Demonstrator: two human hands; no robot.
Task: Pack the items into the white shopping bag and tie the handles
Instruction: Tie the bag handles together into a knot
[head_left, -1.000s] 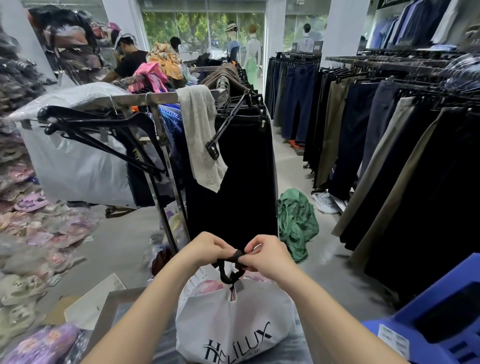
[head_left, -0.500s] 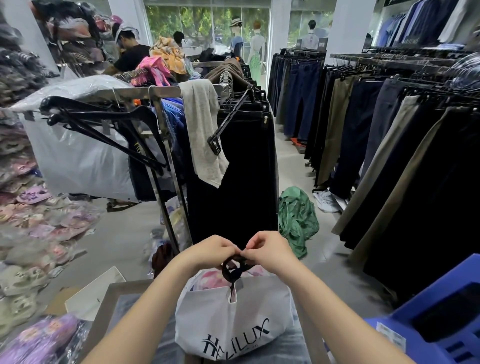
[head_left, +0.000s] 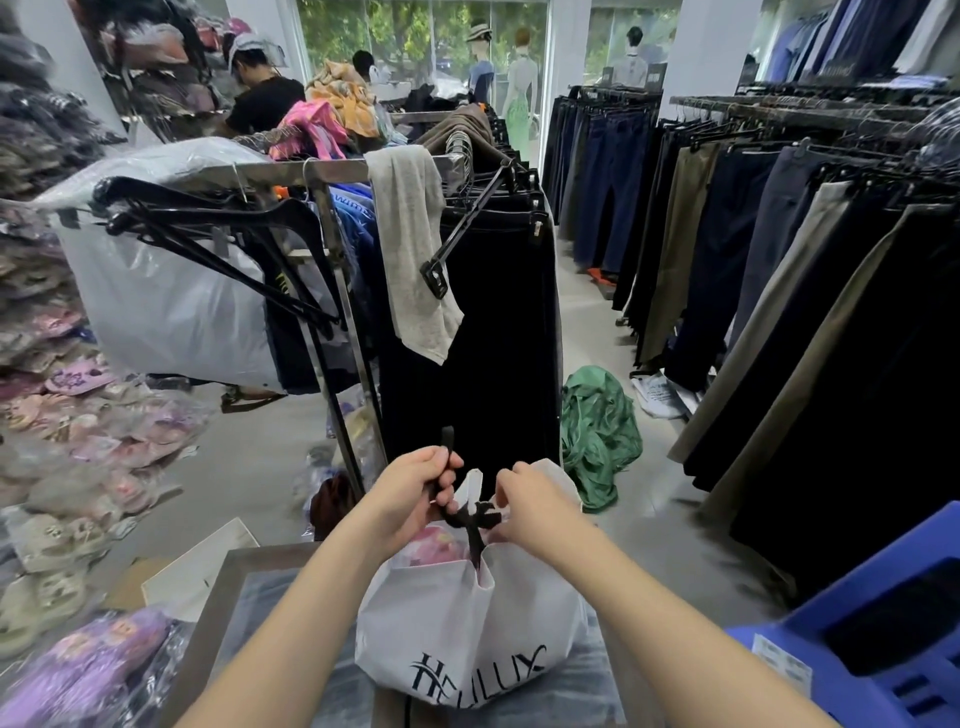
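We get pretty even indoor light here, bright enough, with daylight pouring in from the big windows (head_left: 415, 47) at the back, which look a bit washed out. The floor (head_left: 587, 332) picks up a soft sheen from that. Shadows are weak, just dark pockets among the hanging trousers (head_left: 857, 364) on the right. The wide lens bends everything at the edges, so the racks lean outward. The slipper packs (head_left: 62, 467) on the left are smeared and soft, and the blue bin (head_left: 883, 639) is blurry too. The centre stays fairly sharp.
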